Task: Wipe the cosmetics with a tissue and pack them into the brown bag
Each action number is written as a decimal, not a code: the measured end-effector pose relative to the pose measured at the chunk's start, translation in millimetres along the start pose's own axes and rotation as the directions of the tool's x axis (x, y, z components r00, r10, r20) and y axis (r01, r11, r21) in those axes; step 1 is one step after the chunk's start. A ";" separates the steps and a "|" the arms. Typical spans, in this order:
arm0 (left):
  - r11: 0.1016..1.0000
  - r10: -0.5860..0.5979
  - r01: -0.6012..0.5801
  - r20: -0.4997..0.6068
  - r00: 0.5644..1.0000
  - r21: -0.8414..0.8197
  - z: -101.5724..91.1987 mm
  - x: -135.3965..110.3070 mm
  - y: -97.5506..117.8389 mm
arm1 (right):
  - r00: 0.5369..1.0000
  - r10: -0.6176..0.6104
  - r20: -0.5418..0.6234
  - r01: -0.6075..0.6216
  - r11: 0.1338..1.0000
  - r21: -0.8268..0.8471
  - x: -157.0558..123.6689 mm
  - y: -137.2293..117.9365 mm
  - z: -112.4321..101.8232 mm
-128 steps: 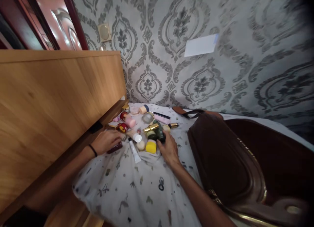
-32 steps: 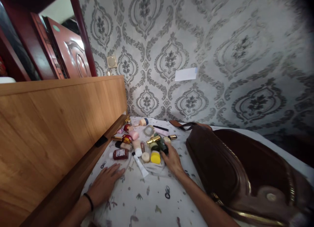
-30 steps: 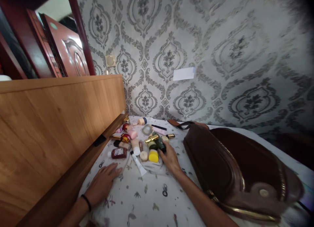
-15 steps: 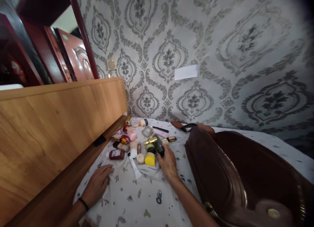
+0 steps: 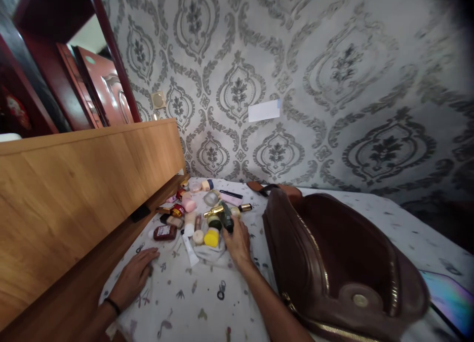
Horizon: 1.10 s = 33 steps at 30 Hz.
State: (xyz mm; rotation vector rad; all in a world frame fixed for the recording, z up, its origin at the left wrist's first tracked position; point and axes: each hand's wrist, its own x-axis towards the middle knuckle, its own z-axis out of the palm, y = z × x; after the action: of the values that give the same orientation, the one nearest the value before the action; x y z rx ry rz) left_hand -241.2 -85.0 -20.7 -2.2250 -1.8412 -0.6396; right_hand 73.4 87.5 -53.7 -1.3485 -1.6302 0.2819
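Dark green bottle [image 5: 227, 218] sits just below centre of frame, gold tube [image 5: 215, 211] to its left, yellow jar [image 5: 212, 238] to its lower left; right hand [image 5: 238, 241] is at its lower end, but from my feed I can't tell whether the fingers grip it. Left hand [image 5: 134, 275] rests on the printed sheet [image 5: 192, 297] at lower left, fingers extended and ungripped, below the dark red bottle [image 5: 165, 232]. Brown bag [image 5: 292, 253] gapes unzipped, lower right.
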 end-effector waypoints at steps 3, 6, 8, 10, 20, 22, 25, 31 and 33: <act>1.000 0.025 -0.025 -0.013 1.000 0.001 2.2 -0.6 -4.1 | 1.000 0.005 -0.005 -0.005 1.000 -0.013 0.3 -0.1 -0.2; 0.999 0.051 -0.051 -0.031 0.998 -0.001 5.9 -0.5 -10.1 | 1.000 0.014 -0.009 -0.014 1.000 -0.023 1.1 0.5 -0.3; 0.998 0.059 -0.059 -0.040 0.997 -0.003 7.9 0.0 -12.3 | 1.000 0.020 -0.007 -0.021 0.999 -0.030 1.6 0.9 -0.5; 0.998 0.063 -0.063 -0.039 0.997 -0.011 9.2 0.2 -12.1 | 1.000 0.027 -0.003 -0.027 0.999 -0.036 2.0 1.4 -0.7; 0.995 -0.008 0.004 -0.040 0.999 -0.103 -9.9 39.8 -0.1 | 1.000 0.009 0.003 -0.009 1.000 0.017 3.0 4.7 -1.8; 0.994 -0.025 0.022 -0.031 0.999 -0.111 -21.8 77.1 5.1 | 0.999 0.016 -0.030 -0.015 0.998 0.055 2.9 4.4 -1.4; 0.987 -0.114 0.115 0.022 0.993 -0.111 -27.5 146.7 8.5 | 0.998 0.029 -0.060 -0.024 0.996 0.089 2.8 3.6 -1.1; 0.948 -0.290 0.295 0.063 0.955 -0.119 18.9 255.5 -7.6 | 0.996 0.032 -0.085 -0.022 0.993 0.114 1.6 -0.4 -2.8; 0.936 -0.307 0.316 0.079 0.948 -0.157 37.2 273.0 -12.3 | 0.994 0.030 -0.104 -0.017 0.993 0.118 0.6 -1.6 -2.9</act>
State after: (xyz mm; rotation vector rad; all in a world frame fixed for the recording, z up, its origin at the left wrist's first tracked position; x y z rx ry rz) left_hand -207.4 175.4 63.6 -2.0792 -2.2725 -0.8244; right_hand 74.8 86.3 -50.8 -1.2732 -1.4879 0.3106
